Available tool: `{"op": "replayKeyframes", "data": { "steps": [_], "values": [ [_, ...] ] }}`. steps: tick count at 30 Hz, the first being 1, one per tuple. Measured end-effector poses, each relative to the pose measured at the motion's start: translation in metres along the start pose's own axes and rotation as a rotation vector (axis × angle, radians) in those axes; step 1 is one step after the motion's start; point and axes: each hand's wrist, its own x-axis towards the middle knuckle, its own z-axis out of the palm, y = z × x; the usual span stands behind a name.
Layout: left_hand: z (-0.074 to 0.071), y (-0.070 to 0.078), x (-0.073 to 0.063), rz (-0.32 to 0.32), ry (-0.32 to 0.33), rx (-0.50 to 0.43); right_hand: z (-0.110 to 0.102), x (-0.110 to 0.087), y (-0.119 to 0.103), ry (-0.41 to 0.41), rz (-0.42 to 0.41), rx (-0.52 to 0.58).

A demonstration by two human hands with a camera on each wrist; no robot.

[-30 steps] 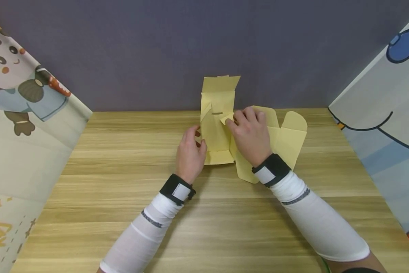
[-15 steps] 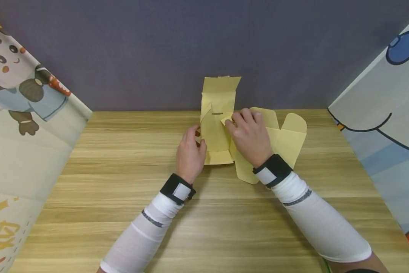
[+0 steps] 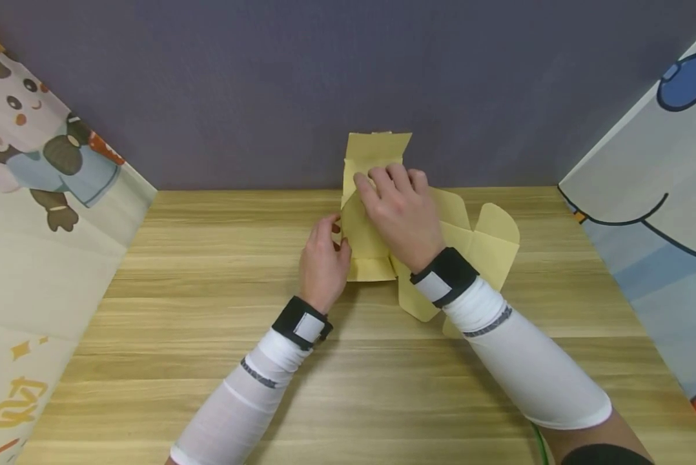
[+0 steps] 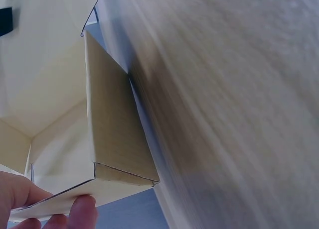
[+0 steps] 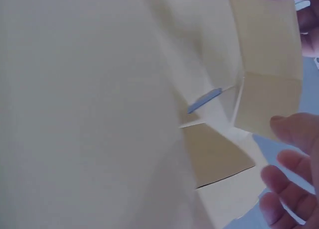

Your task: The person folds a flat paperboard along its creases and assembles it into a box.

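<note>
A partly folded pale yellow cardboard box (image 3: 362,223) stands on the table, its back panel (image 3: 377,147) upright near the dark wall. My left hand (image 3: 325,268) is at its left side. In the left wrist view its thumb (image 4: 22,191) and fingers (image 4: 82,211) pinch a side wall between them. My right hand (image 3: 403,216) reaches over the box from the right and hides part of its inside. In the right wrist view the right thumb (image 5: 294,129) touches a small end flap (image 5: 266,102), with the other fingers spread apart from it.
More panels and rounded flaps (image 3: 493,255) of the same cardboard spread to the right, partly under the right wrist. A dark wall (image 3: 255,97) rises behind the wooden table (image 3: 208,258). Printed cartoon panels stand at left and right.
My right hand has moved left and slightly up, from the box's right flap to over its inside. The right panels tilted down a little. The left hand has stayed put.
</note>
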Motion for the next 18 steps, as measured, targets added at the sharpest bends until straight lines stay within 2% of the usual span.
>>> {"op": "replayKeyframes", "data": {
  "steps": [6,13,18],
  "values": [
    [0.001,0.001,0.000,-0.009,-0.001,0.005,0.003,0.008,-0.004,-0.029,-0.087,0.000],
    [0.003,0.000,0.000,-0.001,0.005,0.013,0.007,-0.002,-0.004,-0.066,-0.076,0.022],
    [0.003,0.000,0.001,0.003,0.009,0.013,0.011,-0.012,-0.008,-0.109,-0.076,0.083]
  ]
}}
